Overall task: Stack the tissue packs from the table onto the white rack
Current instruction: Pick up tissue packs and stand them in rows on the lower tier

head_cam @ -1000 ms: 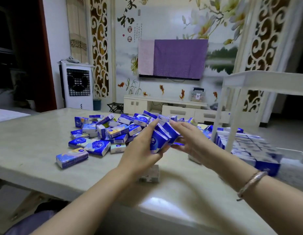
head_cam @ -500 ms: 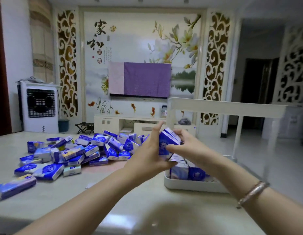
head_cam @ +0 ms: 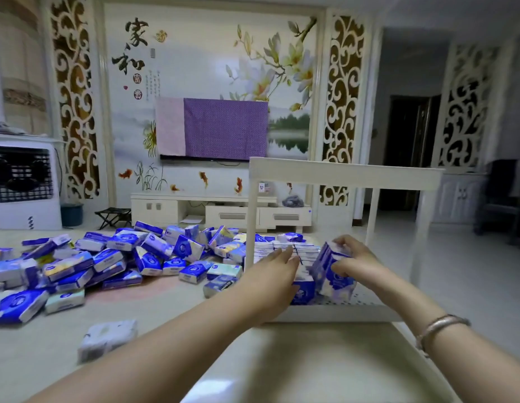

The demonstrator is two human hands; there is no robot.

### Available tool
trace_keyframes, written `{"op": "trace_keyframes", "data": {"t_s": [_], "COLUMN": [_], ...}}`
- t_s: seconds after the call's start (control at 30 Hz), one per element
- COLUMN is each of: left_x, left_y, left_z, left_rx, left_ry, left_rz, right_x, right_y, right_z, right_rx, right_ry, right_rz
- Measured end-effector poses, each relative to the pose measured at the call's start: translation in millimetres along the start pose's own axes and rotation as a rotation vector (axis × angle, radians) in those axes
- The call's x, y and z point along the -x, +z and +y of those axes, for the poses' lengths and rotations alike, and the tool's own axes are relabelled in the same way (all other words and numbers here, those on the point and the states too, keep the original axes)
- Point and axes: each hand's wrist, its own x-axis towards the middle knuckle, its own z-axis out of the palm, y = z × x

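Observation:
A white rack (head_cam: 344, 172) stands on the table at the right, its lower tray (head_cam: 334, 314) partly filled with blue and white tissue packs (head_cam: 285, 247) set in rows. My right hand (head_cam: 356, 264) grips a few upright tissue packs (head_cam: 334, 282) over the tray's near right part. With its fingers straight, my left hand (head_cam: 272, 276) rests against the stacked packs just left of them. A large loose pile of tissue packs (head_cam: 107, 264) covers the table to the left of the rack.
One pale pack (head_cam: 107, 340) lies alone near the table's front edge. Beyond the table are a TV cabinet (head_cam: 221, 212), a covered screen (head_cam: 212, 128), a white air cooler (head_cam: 24, 181) and an open floor at the right.
Both hands have moved right and down from in front of me into the rack's lower tray. The packs held between them are now in my right hand; my left hand has let go.

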Motion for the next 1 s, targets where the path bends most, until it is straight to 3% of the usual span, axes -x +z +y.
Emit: {"op": "trace_keyframes", "data": {"t_s": [0.2,0.4,0.63,0.83,1.0], "left_x": [-11,-9,1,34,66], "left_y": [22,30,16,-8,-16], "left_z": [-7,-12,-8,-19,-62], "left_rx": [-0.025,-0.029,0.058,0.134,0.158], "left_ry": [-0.044,-0.041,-0.007,0.015,-0.038], "left_rz": [-0.124,-0.090,-0.021,0.165,0.341], "right_x": [-17,-6,8,26,44], "right_y": [24,31,23,24,56], "right_z": [17,9,7,-5,-47], "right_rx": [0.258,0.321,0.167,0.352,0.294], "right_ry": [-0.033,0.024,-0.080,-0.361,-0.568], "right_rz": [-0.159,-0.287,-0.164,0.067,0.026]}}
